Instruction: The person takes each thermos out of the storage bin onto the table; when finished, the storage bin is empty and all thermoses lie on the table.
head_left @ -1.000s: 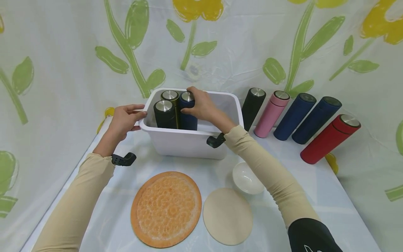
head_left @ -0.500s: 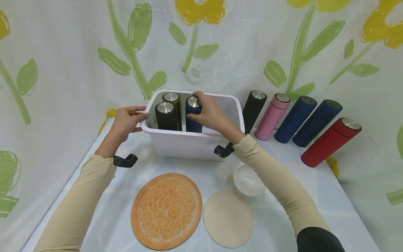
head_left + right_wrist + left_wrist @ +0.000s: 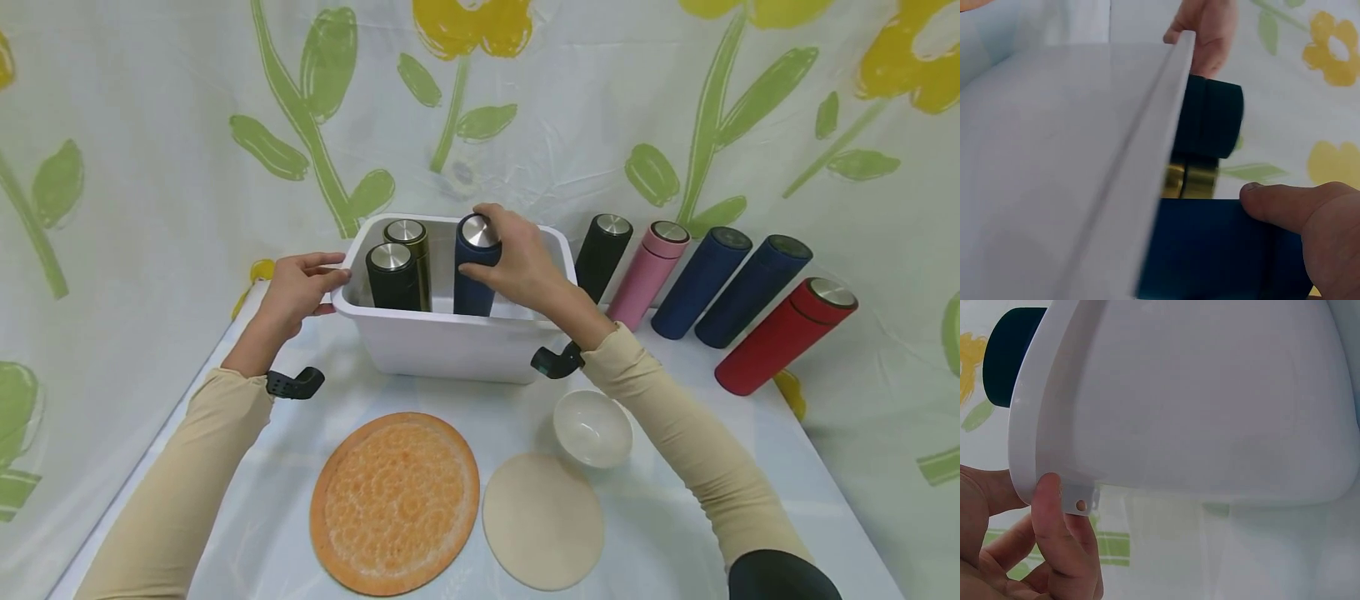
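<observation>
My right hand grips a dark blue thermos near its steel lid, with the thumb along the near side. The thermos stands upright partly inside a white plastic tub, its top above the rim. In the right wrist view the blue thermos crosses behind the tub's edge. My left hand holds the tub's left rim; in the left wrist view its fingers pinch the corner beside a small holed tab. A black thermos and a gold-toned one stand at the tub's left end.
Right of the tub, a black thermos, a pink one, two blue ones and a red one lean in a row. In front lie an orange round mat, a beige disc and a white bowl.
My right hand has carried the blue thermos rightward and up, away from the two thermoses at the tub's left end. The left hand stays on the rim.
</observation>
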Demonstrator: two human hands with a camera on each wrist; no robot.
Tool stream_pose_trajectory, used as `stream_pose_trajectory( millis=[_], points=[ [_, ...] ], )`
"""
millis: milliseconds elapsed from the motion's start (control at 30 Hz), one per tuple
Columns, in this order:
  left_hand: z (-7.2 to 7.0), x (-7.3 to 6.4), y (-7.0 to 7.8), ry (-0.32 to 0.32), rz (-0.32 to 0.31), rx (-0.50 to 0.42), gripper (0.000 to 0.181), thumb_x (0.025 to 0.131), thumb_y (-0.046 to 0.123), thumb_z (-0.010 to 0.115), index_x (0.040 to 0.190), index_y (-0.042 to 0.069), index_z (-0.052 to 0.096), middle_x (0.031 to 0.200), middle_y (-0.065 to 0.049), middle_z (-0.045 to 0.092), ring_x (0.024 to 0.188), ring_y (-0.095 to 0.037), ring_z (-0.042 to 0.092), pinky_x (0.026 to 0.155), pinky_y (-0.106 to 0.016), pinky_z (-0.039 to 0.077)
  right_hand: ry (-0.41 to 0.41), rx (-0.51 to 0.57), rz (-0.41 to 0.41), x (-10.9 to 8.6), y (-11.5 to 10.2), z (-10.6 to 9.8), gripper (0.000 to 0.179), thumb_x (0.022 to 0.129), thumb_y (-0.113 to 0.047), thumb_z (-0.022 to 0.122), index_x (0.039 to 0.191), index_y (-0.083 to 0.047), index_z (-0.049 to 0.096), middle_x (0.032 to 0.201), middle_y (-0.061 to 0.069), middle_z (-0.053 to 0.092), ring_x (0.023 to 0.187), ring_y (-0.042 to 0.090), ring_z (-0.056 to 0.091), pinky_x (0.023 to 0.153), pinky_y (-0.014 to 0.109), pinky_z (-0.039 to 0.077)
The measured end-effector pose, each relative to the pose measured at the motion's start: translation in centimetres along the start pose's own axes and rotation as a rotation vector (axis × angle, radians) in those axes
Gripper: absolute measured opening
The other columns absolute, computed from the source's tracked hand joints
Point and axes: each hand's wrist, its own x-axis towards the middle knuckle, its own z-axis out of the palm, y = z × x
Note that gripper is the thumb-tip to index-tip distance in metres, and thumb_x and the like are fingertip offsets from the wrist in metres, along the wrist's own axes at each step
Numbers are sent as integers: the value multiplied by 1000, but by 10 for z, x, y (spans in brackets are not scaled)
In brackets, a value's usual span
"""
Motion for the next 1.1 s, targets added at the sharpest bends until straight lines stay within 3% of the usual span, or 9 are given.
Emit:
stream_pose_trajectory(
  millis=[633, 867, 1000, 1100],
  points=[
    [0, 3, -3, 8, 0, -3, 50, 102, 20, 59, 149, 8, 48, 141, -21, 53, 118, -35, 57, 74, -28, 59, 219, 34, -140, -13, -20, -55, 74, 77, -16, 88, 140, -2, 51, 131, 10, 61, 115, 17, 58, 97, 28, 46],
    [-1, 3, -1, 10, -4, -5, 50, 102, 21, 59, 149, 8, 48, 141, -21, 53, 119, -36, 57, 76, -30, 59, 266, 43, -148, -27, -29, -67, 74, 78, -18, 87, 141, -5, 51, 135, 6, 59, 115, 12, 57, 71, 32, 58],
    [0, 3, -1, 9, -4, -9, 50, 102, 20, 59, 149, 8, 48, 141, -21, 53, 118, -36, 57, 77, -31, 59, 317, 48, -168, -37, -32, -76, 73, 78, -20, 88, 141, -7, 53, 133, 4, 61, 114, 14, 60, 70, 35, 60],
    [-1, 2, -1, 6, -7, -8, 49, 102, 21, 59, 149, 8, 48, 141, -20, 53, 118, -36, 57, 76, -30, 59, 357, 30, -195, -46, -34, -83, 74, 77, -20, 88, 141, -7, 53, 130, 4, 62, 111, 14, 62, 69, 29, 59]
  ],
)
